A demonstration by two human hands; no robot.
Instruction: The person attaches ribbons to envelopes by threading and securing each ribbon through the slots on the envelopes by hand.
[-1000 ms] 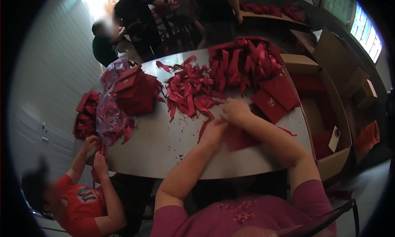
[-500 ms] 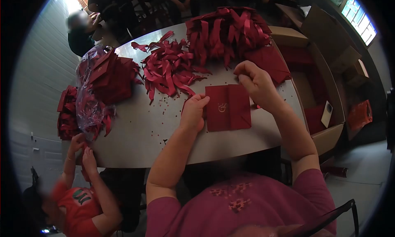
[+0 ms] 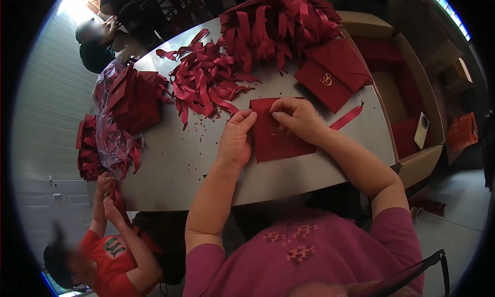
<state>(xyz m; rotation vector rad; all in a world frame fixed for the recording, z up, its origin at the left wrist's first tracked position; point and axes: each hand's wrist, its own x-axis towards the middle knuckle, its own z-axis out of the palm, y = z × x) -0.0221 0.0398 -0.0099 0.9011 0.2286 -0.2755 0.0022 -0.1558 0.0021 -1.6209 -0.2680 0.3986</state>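
Observation:
A dark red paper bag (image 3: 278, 150) lies flat on the table before me, its gold emblem mostly covered. Its upper left edge is pinched between the thumb and fingers of my left hand (image 3: 237, 138). Across the bag's upper right part reaches my right hand (image 3: 301, 122), thumb and forefinger pressed together over the bag's face. What those fingertips hold is too small to make out. A red ribbon (image 3: 346, 117) sticks out to the right from beneath my right wrist.
Loose red ribbons (image 3: 206, 83) are heaped beyond the bag. Ribboned bags (image 3: 281, 28) stand behind them, and flat bags (image 3: 335, 77) lie right. A cardboard box (image 3: 420, 85) holds a phone (image 3: 421, 130). At left, a co-worker (image 3: 121, 255) sits near bags in plastic (image 3: 113, 137).
My right hand has moved left and down from beyond the bag's upper right corner onto its face. The ribbon now shows beside my wrist. My left hand still grips the edge; the view has shifted slightly.

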